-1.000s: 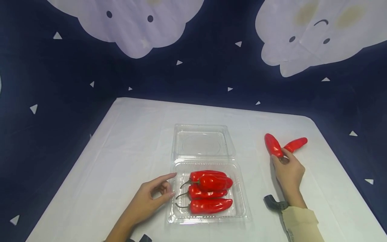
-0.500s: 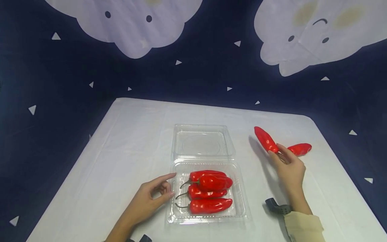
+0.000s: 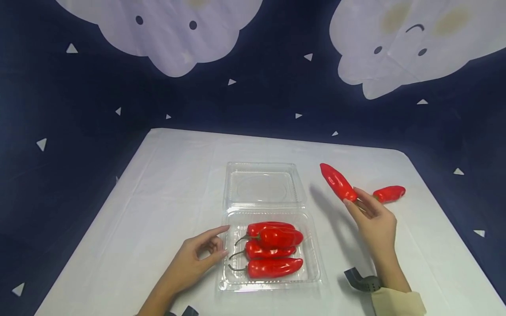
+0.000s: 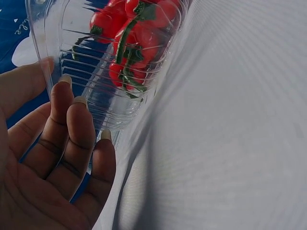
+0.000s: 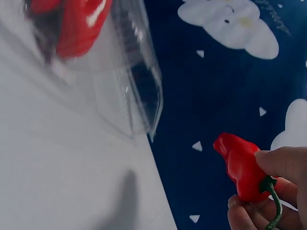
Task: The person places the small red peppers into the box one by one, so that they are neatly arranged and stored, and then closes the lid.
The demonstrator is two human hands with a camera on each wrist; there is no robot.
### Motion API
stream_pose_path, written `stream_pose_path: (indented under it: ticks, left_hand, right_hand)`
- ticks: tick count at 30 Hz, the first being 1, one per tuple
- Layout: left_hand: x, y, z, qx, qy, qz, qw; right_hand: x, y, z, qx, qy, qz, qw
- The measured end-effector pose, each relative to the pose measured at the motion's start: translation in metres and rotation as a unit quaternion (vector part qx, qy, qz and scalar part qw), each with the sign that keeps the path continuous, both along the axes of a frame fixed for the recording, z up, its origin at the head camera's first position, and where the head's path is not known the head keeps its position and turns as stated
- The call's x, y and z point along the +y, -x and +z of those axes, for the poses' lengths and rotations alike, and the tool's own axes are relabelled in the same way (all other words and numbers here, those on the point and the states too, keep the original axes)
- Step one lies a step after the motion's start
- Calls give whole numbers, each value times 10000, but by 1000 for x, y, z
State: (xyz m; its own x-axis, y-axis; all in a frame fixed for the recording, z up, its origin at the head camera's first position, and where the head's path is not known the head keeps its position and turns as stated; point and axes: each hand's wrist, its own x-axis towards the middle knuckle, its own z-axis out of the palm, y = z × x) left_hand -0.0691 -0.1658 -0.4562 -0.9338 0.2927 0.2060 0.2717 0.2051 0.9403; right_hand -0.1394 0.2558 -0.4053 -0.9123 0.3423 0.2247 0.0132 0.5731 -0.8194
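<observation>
My right hand (image 3: 375, 219) pinches a red pepper (image 3: 337, 182) near its stem end. The pepper points up and left above the white table, its shadow below; in the right wrist view its green stem (image 5: 276, 208) trails past the fingers. On the table, a clear plastic clamshell box (image 3: 272, 287) stands with its lid (image 3: 261, 186) folded back. Several red peppers (image 3: 274, 268) lie in its base, stems toward the left. My left hand (image 3: 197, 256) rests at the box's left side, with index fingertip and thumb tip apart at the rim.
Another red pepper (image 3: 390, 193) lies at the right of the white table (image 3: 170, 184), just beyond my right hand. A dark blue backdrop (image 3: 269, 105) with cloud shapes hangs behind the table.
My right hand has raised the pepper off the table and carried it left. The other pepper at the right has shifted slightly. My left hand and the box stay put.
</observation>
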Motion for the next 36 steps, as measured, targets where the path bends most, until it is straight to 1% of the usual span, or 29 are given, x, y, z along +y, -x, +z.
stream_pose_path:
  ticks: [4, 7, 11, 15, 18, 21, 23, 24, 28, 30, 31, 33, 36]
  left_hand:
    - [0, 0, 1, -46, 33, 15, 10000]
    - [0, 0, 1, -65, 40, 27, 10000]
    - [0, 0, 1, -47, 66, 54, 10000]
    - [-1, 1, 0, -7, 89, 72, 9999]
    - [0, 0, 0, -1, 111, 88, 9999]
    - [0, 0, -1, -5, 85, 71, 9999]
    - [0, 0, -1, 2, 77, 60, 10000]
    - [0, 0, -1, 3, 66, 51, 10000]
    - [0, 1, 0, 25, 75, 48, 10000]
    - [0, 1, 1, 25, 82, 54, 9999]
    - [0, 1, 1, 31, 83, 54, 9999]
    - [0, 1, 1, 29, 90, 54, 9999]
    - [0, 1, 0, 24, 97, 50, 9999]
  right_hand:
    - [-8, -11, 6, -40, 109, 161, 9998]
    - [-15, -19, 10, 28, 227, 418, 9989]
    - [-28, -27, 16, 264, 263, 789, 9962]
    - [-40, -35, 22, 415, 369, 1103, 9923]
    - [-46, -41, 23, 483, 458, 1286, 9895]
    - [-48, -47, 20, 590, 430, 1546, 9853]
    - [-49, -50, 18, 645, 367, 1817, 9805]
    - [-50, -51, 17, 670, 344, 2013, 9766]
    - [-50, -55, 13, 757, 254, 2887, 9541]
    - [-51, -56, 11, 738, 325, 3218, 9434]
    - [-52, -56, 10, 723, 348, 3326, 9397]
    - [-53, -57, 9, 694, 382, 3434, 9358]
    - [-56, -61, 8, 598, 367, 3512, 9337]
